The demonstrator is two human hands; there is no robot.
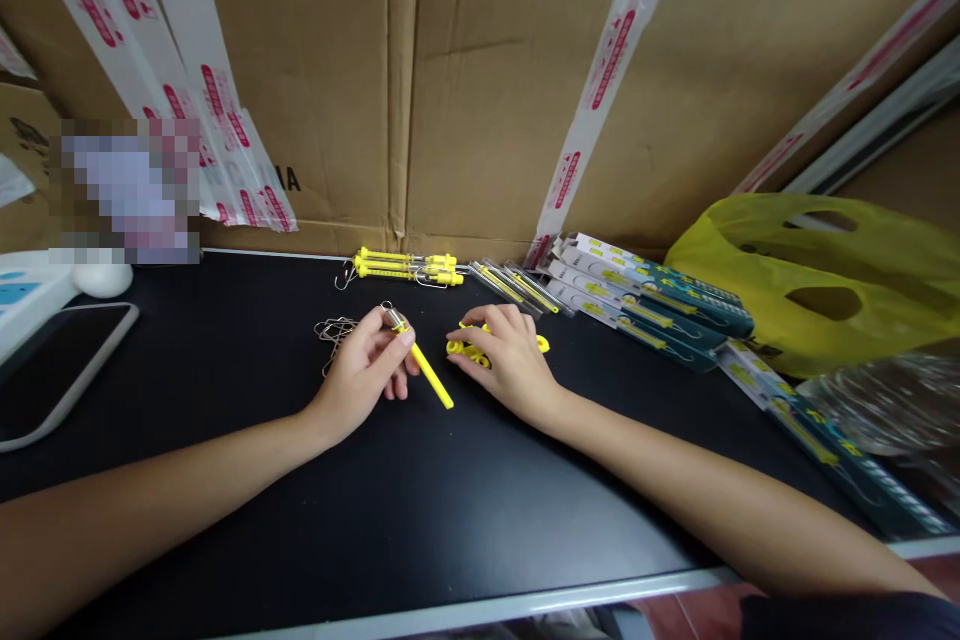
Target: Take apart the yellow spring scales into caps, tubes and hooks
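Note:
My left hand (364, 365) holds a yellow stick (433, 375) with a metal piece at its upper end, pinched between thumb and fingers and slanting down to the right. Beside that hand lies a tangle of thin metal hooks (335, 330) on the black table (360, 530). My right hand (510, 360) rests over a small pile of yellow plastic parts (472, 352), its fingers spread and curved around them. Part of the pile is hidden under the palm. Assembled yellow hook scales (409, 267) lie behind, near the cardboard.
Springs with yellow strips (517, 287) lie at the back. Printed boxes (637, 295) and a yellow plastic bag (750, 270) are to the right. A phone (60, 375) lies at the left. Taped cardboard (480, 140) stands behind the table.

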